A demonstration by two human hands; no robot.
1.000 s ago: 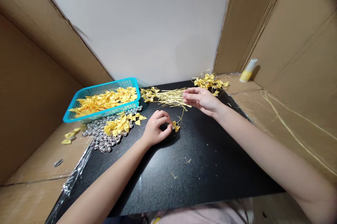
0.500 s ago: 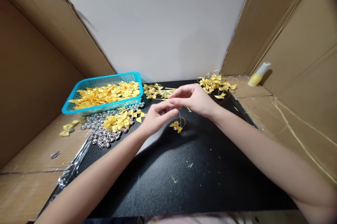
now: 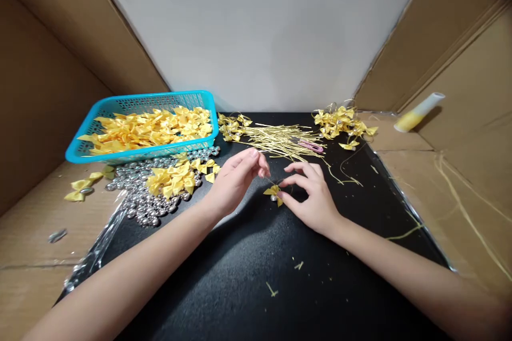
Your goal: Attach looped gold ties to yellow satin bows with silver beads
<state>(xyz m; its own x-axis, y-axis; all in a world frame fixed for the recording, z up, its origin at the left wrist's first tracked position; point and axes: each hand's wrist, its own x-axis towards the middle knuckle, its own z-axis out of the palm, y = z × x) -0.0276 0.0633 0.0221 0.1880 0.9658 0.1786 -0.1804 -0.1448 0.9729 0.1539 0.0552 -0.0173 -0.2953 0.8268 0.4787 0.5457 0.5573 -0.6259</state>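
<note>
A small yellow ribbon bow with a silver bead at its middle hangs low over the black tabletop. From it a thin cord loop runs up to my left hand, whose thumb and fingertips are pinched together on the cord. My right hand has thumb and index finger closed at the bow's right edge, while its other fingers curve apart above. Behind my hands lies a spread of cut gold cords, with a pink thread snipper resting on top.
A turquoise basket of yellow bows stands at back left. Silver beads and loose bows lie before it. Beaded bows on cords are heaped at back right, near a yellow-white cone. Cardboard walls flank the table.
My hands, earlier together above the hanging bow, have parted. The right hand has come down to the bow; the left keeps the cord. The gold cords and pink snipper have come into view.
</note>
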